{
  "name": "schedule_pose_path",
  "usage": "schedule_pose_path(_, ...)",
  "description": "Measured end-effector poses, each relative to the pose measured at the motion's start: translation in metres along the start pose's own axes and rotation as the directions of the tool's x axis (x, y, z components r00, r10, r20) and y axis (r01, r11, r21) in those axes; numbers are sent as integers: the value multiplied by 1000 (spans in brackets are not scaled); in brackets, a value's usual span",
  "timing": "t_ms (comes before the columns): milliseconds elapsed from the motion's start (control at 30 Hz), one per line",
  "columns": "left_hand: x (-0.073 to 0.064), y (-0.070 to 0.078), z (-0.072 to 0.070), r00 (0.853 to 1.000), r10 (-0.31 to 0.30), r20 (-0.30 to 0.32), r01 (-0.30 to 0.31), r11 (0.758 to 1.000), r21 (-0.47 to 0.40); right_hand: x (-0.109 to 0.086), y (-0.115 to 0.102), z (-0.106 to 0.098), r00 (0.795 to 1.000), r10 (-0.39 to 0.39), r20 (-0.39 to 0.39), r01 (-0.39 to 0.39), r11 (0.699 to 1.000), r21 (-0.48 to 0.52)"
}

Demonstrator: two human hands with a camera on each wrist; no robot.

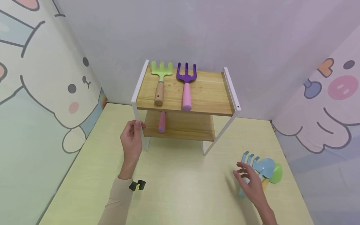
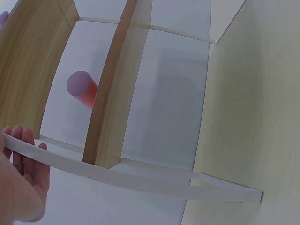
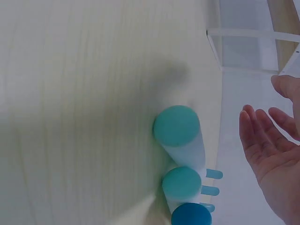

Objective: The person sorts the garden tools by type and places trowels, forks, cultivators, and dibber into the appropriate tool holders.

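A pale yellow table [image 1: 180, 187] is set in a corner of cartoon-animal walls. At lower right of the head view, the right hand [image 1: 251, 184] is held with fingers spread, loose, just over the blue rake [image 1: 249, 160], beside a blue spade [image 1: 265, 167] and a green spade [image 1: 277, 173]. Left of centre, the left hand [image 1: 131, 142] is curled round the front left leg of the rack [image 1: 137, 93]. On its top shelf, upper centre, a green rake [image 1: 161, 82] and a purple fork [image 1: 186, 86] are laid; a pink handle [image 1: 162, 122] is seen on the lower shelf.
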State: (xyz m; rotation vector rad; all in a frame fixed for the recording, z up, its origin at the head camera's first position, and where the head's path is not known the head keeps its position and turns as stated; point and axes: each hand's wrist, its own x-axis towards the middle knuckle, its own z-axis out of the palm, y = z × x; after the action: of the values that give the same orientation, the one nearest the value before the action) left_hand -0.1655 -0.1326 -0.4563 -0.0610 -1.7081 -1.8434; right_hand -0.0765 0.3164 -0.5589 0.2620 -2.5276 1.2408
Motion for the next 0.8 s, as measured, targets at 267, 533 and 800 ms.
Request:
schedule_pose_path(267, 0, 0, 0, 1000, 10, -1, -10, 1000, -8, -11, 5, -6, 997, 81, -11, -82, 995, -65)
schedule_pose_path(533, 0, 1, 0, 1000, 19, -3, -19, 1000, -17, -17, 8, -12, 982, 188, -17, -188, 970, -154)
schedule_pose_path(800, 0, -1, -1, 1000, 17, 1, -17, 1000, -25, -17, 8, -18, 972, 234, 37, -215, 937, -275)
